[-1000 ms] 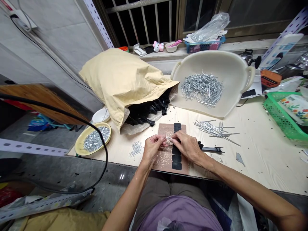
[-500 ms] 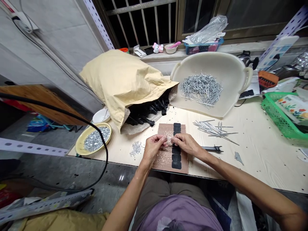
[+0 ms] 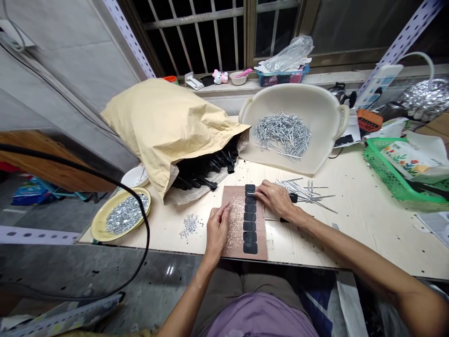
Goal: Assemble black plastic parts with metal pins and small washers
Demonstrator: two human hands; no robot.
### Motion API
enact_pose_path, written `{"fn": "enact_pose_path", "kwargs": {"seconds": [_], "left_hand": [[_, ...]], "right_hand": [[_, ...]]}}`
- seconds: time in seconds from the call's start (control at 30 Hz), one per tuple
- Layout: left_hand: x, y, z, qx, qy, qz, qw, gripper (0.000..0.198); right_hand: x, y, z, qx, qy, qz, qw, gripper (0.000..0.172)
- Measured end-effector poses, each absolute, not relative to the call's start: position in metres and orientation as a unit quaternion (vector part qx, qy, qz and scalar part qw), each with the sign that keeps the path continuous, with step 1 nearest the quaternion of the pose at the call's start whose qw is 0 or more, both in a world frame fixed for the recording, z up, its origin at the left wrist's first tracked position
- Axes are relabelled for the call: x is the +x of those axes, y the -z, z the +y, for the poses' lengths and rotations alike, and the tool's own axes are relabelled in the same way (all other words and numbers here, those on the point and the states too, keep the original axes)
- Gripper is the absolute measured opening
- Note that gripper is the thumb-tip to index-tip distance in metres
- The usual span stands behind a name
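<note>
A brown board [image 3: 234,243] lies at the table's front edge, sprinkled with pale specks. Along its right side runs a column of black rounded pads [image 3: 250,226]. My right hand [image 3: 275,199] is closed at the upper pads, its fingertips pinching a thin metal pin [image 3: 251,194]. A black piece [image 3: 293,198] shows beyond that hand; whether it joins the pin I cannot tell. My left hand [image 3: 216,229] rests at the board's left edge, thumb and fingers pressed together, contents hidden. Small silver bits [image 3: 190,226] lie loose left of it.
A yellow dish [image 3: 96,229] of silver pieces stands at left. Behind, a paper sack [image 3: 168,121] spills black clips [image 3: 196,178], beside a white basin [image 3: 326,112] of metal pins [image 3: 282,135]. Loose pins [image 3: 312,192] lie right; a green basket [image 3: 389,180] stands farther right.
My hands have parted: the right moved up to the upper pads with a pin, the left drew back to the board's left edge. The camera view has shifted slightly.
</note>
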State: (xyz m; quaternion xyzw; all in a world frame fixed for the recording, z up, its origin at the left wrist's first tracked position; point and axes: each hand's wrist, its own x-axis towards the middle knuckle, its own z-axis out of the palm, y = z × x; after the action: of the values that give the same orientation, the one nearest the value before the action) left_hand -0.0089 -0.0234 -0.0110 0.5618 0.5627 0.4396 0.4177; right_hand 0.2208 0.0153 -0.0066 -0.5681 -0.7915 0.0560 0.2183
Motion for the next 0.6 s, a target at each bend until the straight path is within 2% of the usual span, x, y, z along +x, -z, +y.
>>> {"fn": "enact_pose_path", "kwargs": {"seconds": [0.1,0.2,0.4,0.6], "left_hand": [[-0.006,0.015,-0.027,0.615,-0.415,0.567,0.358,0.032],[-0.003,0.016,-0.027,0.618,-0.407,0.577,0.347,0.033],[-0.005,0.019,-0.025,0.608,-0.421,0.576,0.348,0.031],[0.001,0.017,-0.009,0.663,-0.395,0.564,0.294,0.031]], "right_hand": [[0.224,0.011,0.028,-0.553,-0.032,-0.806,0.208,0.033],[0.223,0.016,0.026,-0.528,-0.027,-0.824,0.205,0.034],[0.215,0.021,0.0,-0.365,-0.056,-0.911,0.183,0.034],[0.227,0.005,0.031,-0.558,-0.08,-0.777,0.28,0.028]]}}
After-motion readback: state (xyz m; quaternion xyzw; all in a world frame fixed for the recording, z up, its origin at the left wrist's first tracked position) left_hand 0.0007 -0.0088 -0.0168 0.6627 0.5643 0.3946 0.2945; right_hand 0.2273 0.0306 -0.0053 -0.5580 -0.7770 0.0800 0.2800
